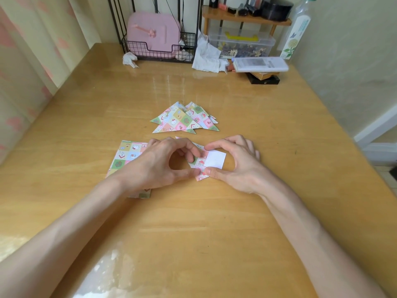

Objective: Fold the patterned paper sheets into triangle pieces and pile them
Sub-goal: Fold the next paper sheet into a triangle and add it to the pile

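Both hands pinching one sheet!
Your left hand (163, 162) and right hand (234, 166) each pinch the part-folded sheet (215, 160) between thumb and forefinger, white underside up; the triangle pile (182, 120) lies just beyond it, the unfolded sheets (129, 153) under your left wrist, all on the table (193, 229).

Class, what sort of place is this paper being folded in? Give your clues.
Probably a room at home: a wooden table beside a patterned curtain, with a wire basket holding a pink case at the back.
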